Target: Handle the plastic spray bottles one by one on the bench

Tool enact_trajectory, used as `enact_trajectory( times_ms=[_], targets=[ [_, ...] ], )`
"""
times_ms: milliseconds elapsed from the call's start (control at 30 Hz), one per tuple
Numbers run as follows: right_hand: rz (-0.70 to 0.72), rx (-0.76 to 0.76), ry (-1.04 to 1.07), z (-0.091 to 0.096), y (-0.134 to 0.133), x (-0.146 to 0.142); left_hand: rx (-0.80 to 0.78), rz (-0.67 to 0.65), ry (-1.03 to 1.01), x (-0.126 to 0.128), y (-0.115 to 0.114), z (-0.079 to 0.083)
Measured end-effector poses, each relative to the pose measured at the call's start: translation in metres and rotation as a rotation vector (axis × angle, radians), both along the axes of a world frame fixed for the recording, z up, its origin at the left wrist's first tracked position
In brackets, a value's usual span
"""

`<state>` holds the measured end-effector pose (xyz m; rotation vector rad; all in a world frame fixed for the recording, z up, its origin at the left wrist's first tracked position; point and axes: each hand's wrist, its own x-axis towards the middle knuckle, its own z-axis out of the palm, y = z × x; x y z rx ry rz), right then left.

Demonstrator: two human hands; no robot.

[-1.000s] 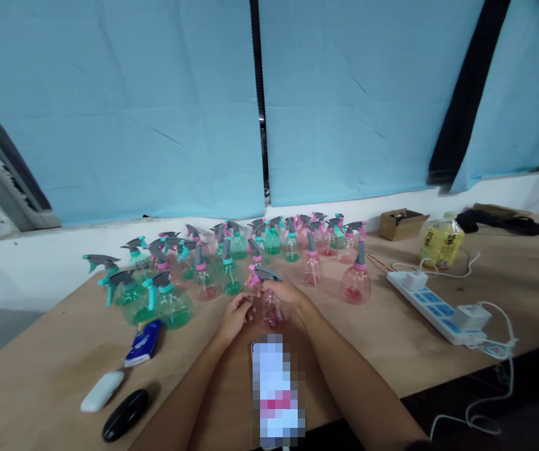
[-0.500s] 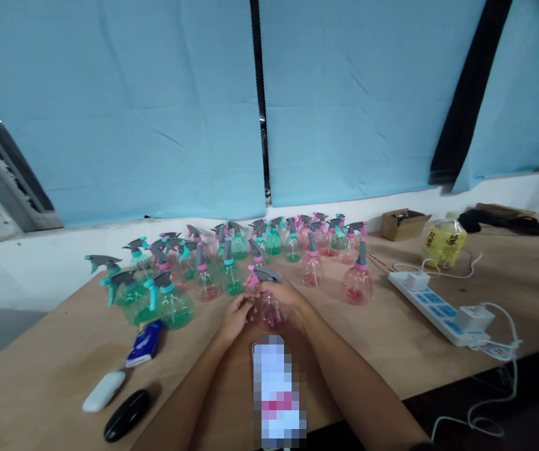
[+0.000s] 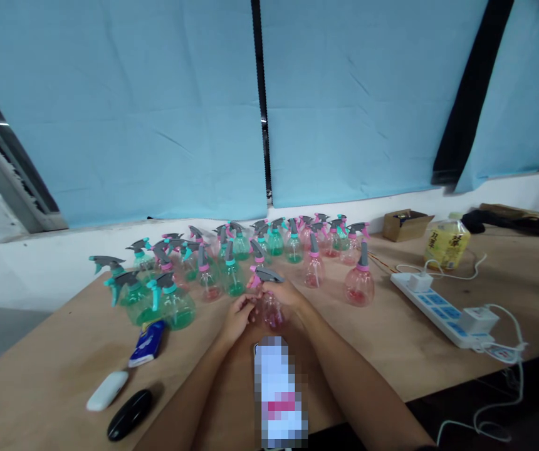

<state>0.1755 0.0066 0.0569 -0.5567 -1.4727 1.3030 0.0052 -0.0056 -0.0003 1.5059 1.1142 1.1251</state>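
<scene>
A pink-tinted spray bottle point(image 3: 273, 315) with a grey and pink trigger head stands upright in front of me, a little reddish liquid visible in it. My right hand point(image 3: 284, 293) is wrapped round its neck, just under the head. Close by the bottle's left side is my left hand point(image 3: 239, 318), its fingers curled and drawn together; whether anything is between them is hidden. Just nearer to me lies a phone point(image 3: 276, 382) with a lit, blurred-out screen. Behind my hands stands a green spray bottle point(image 3: 234, 279) and a pink spray bottle point(image 3: 210, 285).
Several more green and pink spray bottles crowd the table's back. At left lie a blue packet point(image 3: 147, 343), a white case point(image 3: 107, 391) and a black case point(image 3: 130, 414). On the right are a power strip point(image 3: 432, 307) with cables, a yellow-labelled bottle point(image 3: 447, 244) and a cardboard box point(image 3: 407, 225).
The whole view has shifted slightly. Both hands keep nearly the same pose at the pink spray bottle, and the other bottles stand where they were.
</scene>
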Motion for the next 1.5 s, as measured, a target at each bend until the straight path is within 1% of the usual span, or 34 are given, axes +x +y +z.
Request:
enact_trajectory(
  times_ms=[133,267,367,467,533,667,767,933,1167,1233,1300,1500],
  targets=[
    [-0.007,-0.022,0.022,-0.002,0.001,-0.004,0.012,0.007,-0.005,0.000,0.001,-0.002],
    [0.038,-0.082,0.040,0.004,-0.008,-0.005,0.014,0.004,-0.011,0.001,0.001,-0.002],
    [0.057,-0.059,0.049,0.008,-0.012,-0.004,0.014,0.008,-0.012,0.001,0.000,0.000],
    [0.052,0.000,0.052,0.008,-0.010,-0.003,0.015,0.007,-0.005,0.001,0.000,0.000],
    [0.029,0.028,0.056,0.005,-0.006,-0.002,0.009,0.005,-0.002,0.001,0.000,0.000],
    [-0.014,0.023,0.045,-0.002,0.000,-0.002,0.006,0.002,0.003,0.001,0.000,0.000],
    [-0.031,0.047,0.021,-0.006,0.002,-0.003,0.006,0.015,-0.006,0.001,0.001,-0.001],
    [-0.079,0.026,0.032,-0.007,0.002,-0.007,0.006,0.010,-0.007,0.000,0.002,-0.003],
    [-0.158,0.016,0.047,-0.009,0.001,-0.014,0.010,0.024,-0.012,0.002,0.000,0.001],
    [-0.234,0.027,0.030,-0.011,0.004,-0.013,0.005,0.020,0.001,0.001,0.001,0.001],
    [-0.353,0.034,0.006,-0.012,0.007,-0.008,-0.001,0.014,0.024,0.000,0.002,0.000],
    [-0.860,0.105,-0.203,-0.014,0.013,0.014,0.013,-0.010,0.049,-0.003,0.002,-0.001]
  ],
)
